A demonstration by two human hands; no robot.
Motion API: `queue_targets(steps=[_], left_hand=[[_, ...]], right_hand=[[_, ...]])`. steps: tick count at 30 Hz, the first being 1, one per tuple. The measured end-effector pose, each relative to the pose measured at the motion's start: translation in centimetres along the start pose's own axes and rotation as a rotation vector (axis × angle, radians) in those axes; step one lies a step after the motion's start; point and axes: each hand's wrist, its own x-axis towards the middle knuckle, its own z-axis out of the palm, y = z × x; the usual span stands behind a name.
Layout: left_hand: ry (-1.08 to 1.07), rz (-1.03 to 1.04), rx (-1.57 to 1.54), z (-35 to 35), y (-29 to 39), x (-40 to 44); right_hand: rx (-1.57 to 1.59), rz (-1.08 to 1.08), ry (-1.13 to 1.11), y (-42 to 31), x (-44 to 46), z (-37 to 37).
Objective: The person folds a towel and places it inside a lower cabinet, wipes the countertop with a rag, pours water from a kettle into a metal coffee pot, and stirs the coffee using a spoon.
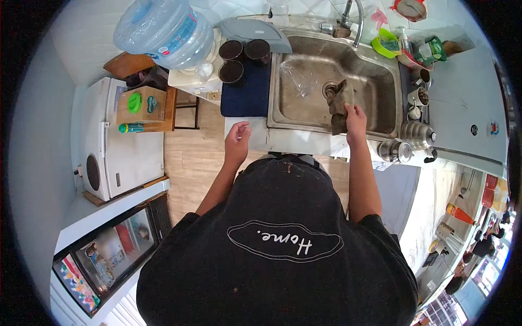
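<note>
My right hand (356, 120) is closed on a crumpled dark grey-brown cloth (338, 104). The cloth hangs over the front part of the metal sink (283, 65), near its drain (329, 89). A clear plastic bag (300, 76) lies in the basin, left of the drain. My left hand (237, 140) is held in front of the counter, left of the sink, with fingers loosely bent and nothing visible in them. A dark blue mat (244, 100) is the nearest thing beyond it, with several dark cups (231, 71) at its far end.
A large water bottle (171, 32) stands at the back left. The tap (348, 19) rises behind the sink. Metal pots (417, 135) and a glass jar (396, 151) stand at the sink's right. A cardboard box (142, 105) sits on the left, above a white appliance (130, 155).
</note>
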Motion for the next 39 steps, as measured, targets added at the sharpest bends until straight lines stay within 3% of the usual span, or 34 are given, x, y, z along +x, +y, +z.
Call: queue_targets(steps=[6,9,15,18,21,24,27,32,37,39], left_hand=[[0.067,-0.062,-0.027,0.8,0.6,-1.0],[0.085,-0.122,0.016,0.6,0.3,-2.0],[0.189,-0.193,0.043,-0.5,-0.3,-4.7],[0.239,-0.239,0.023,-1.3,-0.6,-5.8],[0.23,-0.275,0.087,-2.0,-0.4,-6.4],[0.247,-0.27,0.045,-2.1,-0.2,-6.1],[0.209,-0.244,0.06,-2.0,0.2,-5.4],[0.117,-0.165,0.039,-1.9,0.0,-3.8],[0.011,-0.066,0.008,-0.9,-1.3,-1.7],[-0.043,-0.031,-0.016,0.2,-0.4,-1.1]], right_hand=[[-0.292,-0.316,-0.161,1.9,4.1,0.7],[-0.583,-0.545,-0.239,2.7,5.5,2.2],[-0.958,-0.492,-0.394,5.2,7.3,5.8],[-1.155,-0.761,-0.482,7.1,8.5,6.3],[-1.446,-0.43,-0.574,8.4,8.0,6.1],[-1.333,-0.229,-0.718,10.5,9.7,5.6],[-1.252,-0.226,-0.658,10.3,9.8,5.2],[-0.77,-0.278,-0.428,7.4,7.6,3.6],[-0.504,-0.391,-0.191,0.4,-1.4,1.2],[-0.398,-0.345,-0.144,0.2,-4.6,-0.3]])
